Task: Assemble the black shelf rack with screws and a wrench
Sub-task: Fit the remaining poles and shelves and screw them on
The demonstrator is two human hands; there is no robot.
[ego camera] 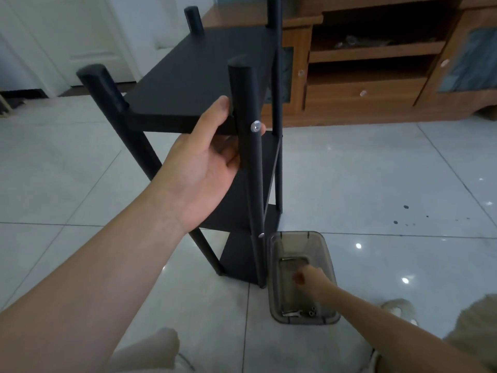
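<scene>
The black shelf rack stands upright on the tiled floor, with several shelves and round posts. My left hand grips the near right post just under the top shelf, thumb on the shelf edge, fingers wrapped behind the post. A silver screw head shows on that post at the top shelf, and another lower down. My right hand reaches down into a smoky clear plastic bin; its fingers are curled, and whether they hold anything is hidden. A small wrench and loose screws lie at the bin's near end.
A wooden TV cabinet with open shelves and a drawer stands behind the rack. White doors fill the back left. My knees and a slipper show at the bottom. Glossy floor tiles spread on both sides.
</scene>
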